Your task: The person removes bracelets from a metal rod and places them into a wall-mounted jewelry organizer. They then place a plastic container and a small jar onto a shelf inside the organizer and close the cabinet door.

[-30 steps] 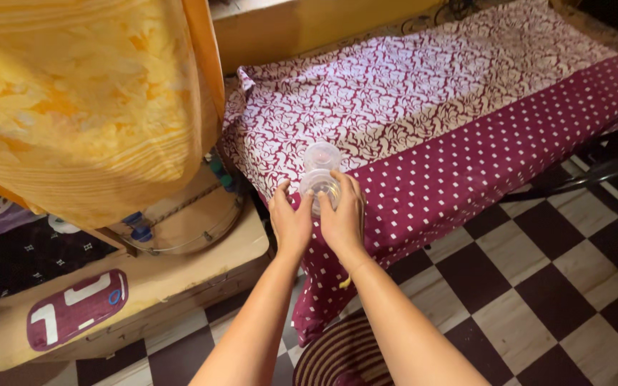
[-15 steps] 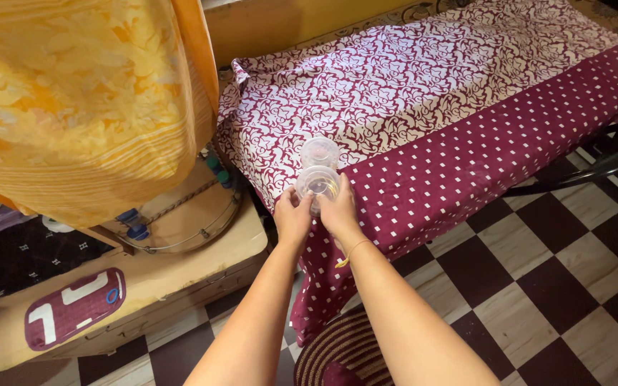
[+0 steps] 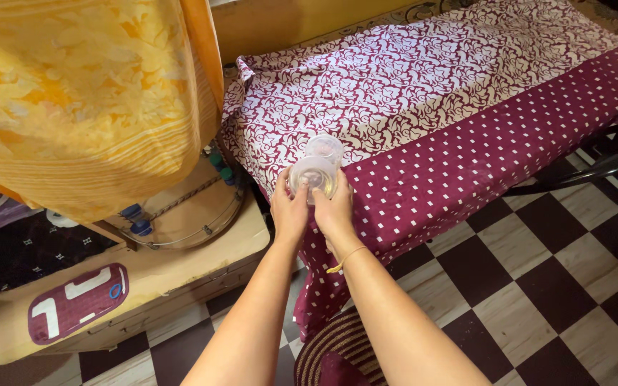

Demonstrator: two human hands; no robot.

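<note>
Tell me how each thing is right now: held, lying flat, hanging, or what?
Clear plastic container: held up over the bed's edge, gripped from both sides.
Left hand: closed on the container's left side.
Right hand: closed on its right side.
Patterned maroon bedsheet: spread flat, edge draping down.
Yellow cloth: hanging.
Thin bracelet: worn on the right wrist.
Wooden box: on the floor beside the bed.

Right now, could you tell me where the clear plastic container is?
In the head view, the clear plastic container sits centre frame, held between left hand and right hand above the maroon patterned cloth's edge.
</note>
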